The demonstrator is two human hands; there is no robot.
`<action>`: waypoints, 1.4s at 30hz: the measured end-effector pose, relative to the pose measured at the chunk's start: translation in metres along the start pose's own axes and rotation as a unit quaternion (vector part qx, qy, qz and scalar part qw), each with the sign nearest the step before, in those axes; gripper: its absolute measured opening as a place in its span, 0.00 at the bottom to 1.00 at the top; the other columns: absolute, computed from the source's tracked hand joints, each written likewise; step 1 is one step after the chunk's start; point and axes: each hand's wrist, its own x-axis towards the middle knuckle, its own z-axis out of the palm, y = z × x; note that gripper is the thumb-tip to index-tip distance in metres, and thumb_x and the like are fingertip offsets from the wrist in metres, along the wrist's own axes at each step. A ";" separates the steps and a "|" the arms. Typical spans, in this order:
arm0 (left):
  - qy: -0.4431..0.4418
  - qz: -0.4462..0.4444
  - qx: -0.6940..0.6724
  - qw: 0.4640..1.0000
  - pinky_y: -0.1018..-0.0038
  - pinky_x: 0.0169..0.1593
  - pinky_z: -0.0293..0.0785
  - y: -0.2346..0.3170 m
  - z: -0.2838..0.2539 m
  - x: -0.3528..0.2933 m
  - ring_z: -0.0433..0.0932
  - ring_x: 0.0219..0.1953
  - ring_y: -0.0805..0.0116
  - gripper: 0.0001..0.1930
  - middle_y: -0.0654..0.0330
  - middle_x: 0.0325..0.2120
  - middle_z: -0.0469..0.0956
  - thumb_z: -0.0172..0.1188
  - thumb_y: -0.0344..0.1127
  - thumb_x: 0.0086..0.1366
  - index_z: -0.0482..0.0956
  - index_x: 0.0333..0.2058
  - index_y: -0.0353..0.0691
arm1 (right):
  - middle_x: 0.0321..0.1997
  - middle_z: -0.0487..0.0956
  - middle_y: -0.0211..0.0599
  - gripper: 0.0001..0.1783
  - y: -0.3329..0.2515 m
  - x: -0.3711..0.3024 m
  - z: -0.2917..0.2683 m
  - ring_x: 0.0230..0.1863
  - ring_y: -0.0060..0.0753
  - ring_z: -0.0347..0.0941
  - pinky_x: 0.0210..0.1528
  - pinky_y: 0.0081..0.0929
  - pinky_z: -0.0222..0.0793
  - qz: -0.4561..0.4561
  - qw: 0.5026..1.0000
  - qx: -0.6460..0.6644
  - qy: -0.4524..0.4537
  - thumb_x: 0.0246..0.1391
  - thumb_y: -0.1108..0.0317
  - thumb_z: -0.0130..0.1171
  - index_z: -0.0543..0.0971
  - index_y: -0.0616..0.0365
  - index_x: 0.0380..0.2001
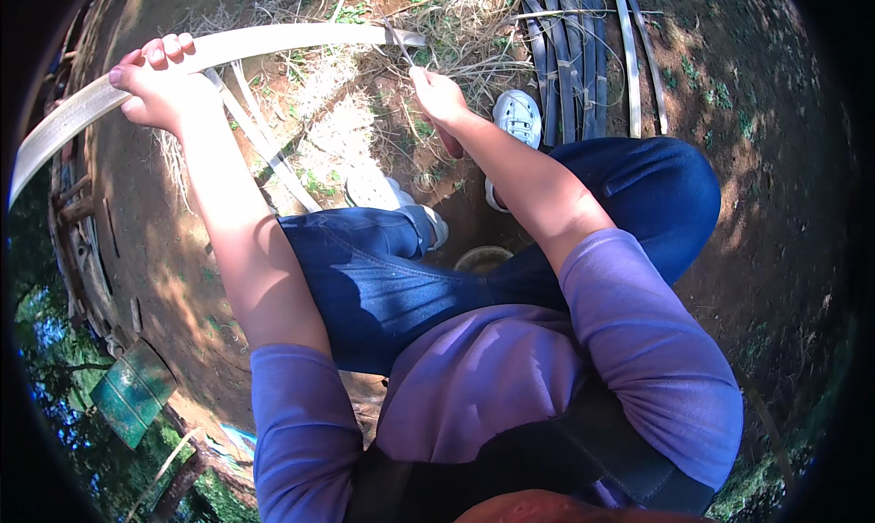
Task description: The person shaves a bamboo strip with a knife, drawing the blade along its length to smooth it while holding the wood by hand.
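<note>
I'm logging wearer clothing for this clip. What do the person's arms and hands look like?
Both arms wear purple sleeves pushed up to about the elbow, forearms bare. The left hand and right hand are bare: no gloves, and no rings or watch visible.

2 shoes (517, 115), 1 pale strip (228, 54), approx. 6 dark slats (570, 58).

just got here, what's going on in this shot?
A person sits on bare dirt ground, knees bent. The left hand grips a long pale flat strip, like split bamboo, curving across the upper left. The right hand reaches to the ground by a thin blade-like tool; whether it grips it is unclear. More strips lie bundled beyond the grey shoes.
</note>
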 end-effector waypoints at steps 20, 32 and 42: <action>0.081 -0.119 -0.099 0.985 0.66 0.28 0.69 0.020 -0.023 -0.027 0.64 0.16 0.72 0.17 0.67 0.13 0.62 0.61 0.42 0.68 0.66 0.26 0.42 | 0.32 0.81 0.39 0.52 -0.041 -0.064 -0.107 0.26 0.27 0.78 0.35 0.26 0.76 -0.340 0.883 -0.316 0.067 0.46 0.68 0.60 0.48 0.57 0.73; 0.076 -0.072 -0.087 0.991 0.70 0.22 0.62 0.071 -0.039 -0.065 0.60 0.13 0.74 0.13 0.68 0.12 0.59 0.56 0.31 0.65 0.62 0.24 0.44 | 0.29 0.82 0.42 0.07 -0.021 -0.181 -0.056 0.29 0.31 0.82 0.31 0.26 0.79 0.005 0.994 0.101 -0.028 0.56 0.69 0.56 0.75 0.63 0.34; 0.129 -0.060 -0.071 0.987 0.74 0.20 0.60 0.086 -0.031 -0.097 0.59 0.12 0.74 0.14 0.67 0.13 0.61 0.57 0.29 0.64 0.61 0.23 0.43 | 0.22 0.79 0.33 0.22 -0.031 -0.212 -0.017 0.24 0.24 0.76 0.31 0.26 0.72 -0.091 0.987 -0.106 -0.075 0.50 0.50 0.69 0.77 0.60 0.27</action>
